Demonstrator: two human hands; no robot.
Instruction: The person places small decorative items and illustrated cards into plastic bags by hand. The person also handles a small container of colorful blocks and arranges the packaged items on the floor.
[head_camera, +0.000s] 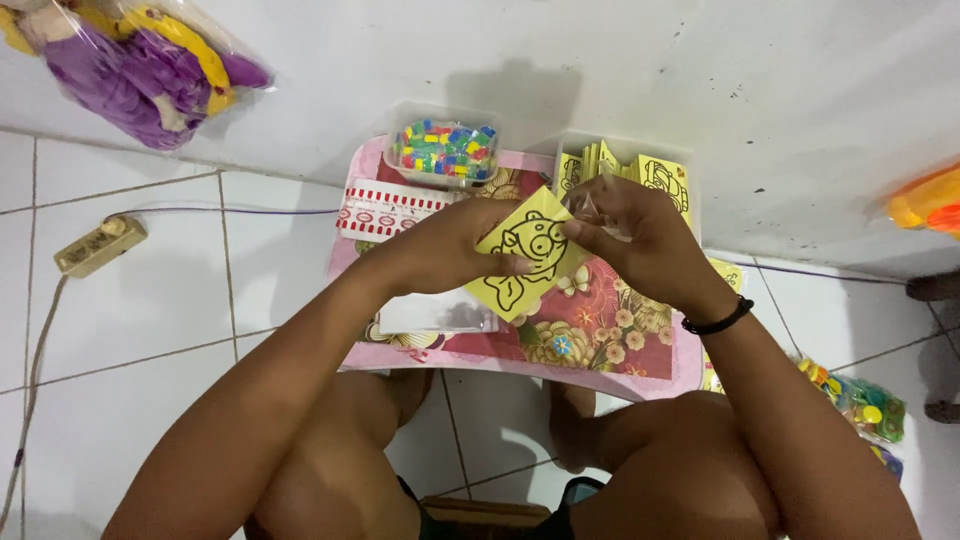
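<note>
Pinching a yellow card (522, 255) in both hands' closed grip, clear tub (442, 150) of coloured beads, box (640, 170) of yellow cards

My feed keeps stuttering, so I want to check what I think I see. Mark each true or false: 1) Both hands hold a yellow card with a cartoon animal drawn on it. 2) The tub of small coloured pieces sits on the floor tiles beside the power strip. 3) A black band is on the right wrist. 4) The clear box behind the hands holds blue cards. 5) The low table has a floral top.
1) True: the left hand and right hand both grip the yellow card.
2) False: the tub of coloured pieces stands on the low table, away from the power strip.
3) True: the black band circles the right wrist.
4) False: the clear box holds yellow cards.
5) True.
</note>
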